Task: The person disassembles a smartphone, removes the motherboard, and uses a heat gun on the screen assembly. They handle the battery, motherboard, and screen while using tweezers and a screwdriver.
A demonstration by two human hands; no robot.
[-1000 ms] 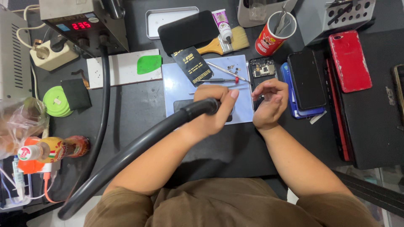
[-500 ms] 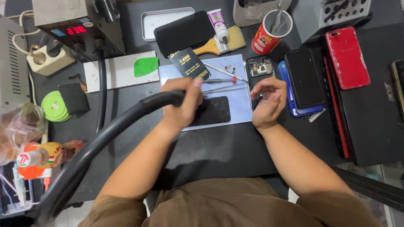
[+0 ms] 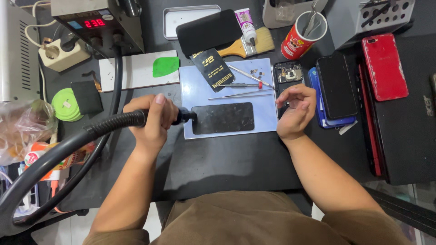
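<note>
Left hand (image 3: 152, 119) wraps the black hot-air handle (image 3: 136, 119), nozzle tip at the left edge of the dark phone screen (image 3: 222, 118) lying flat on the pale blue mat (image 3: 200, 88). Hose (image 3: 54, 154) runs off left. Right hand (image 3: 296, 111) sits loosely curled at the mat's right edge, holding nothing visible. Tweezers (image 3: 240, 94) and a screwdriver (image 3: 240, 85) lie on the mat above the screen. Red phone (image 3: 384, 67) well apart, far right.

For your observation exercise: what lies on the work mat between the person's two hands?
In the head view, a dark phone screen lies flat on the pale blue mat, between the left hand holding the hot-air nozzle and the right hand.
</note>
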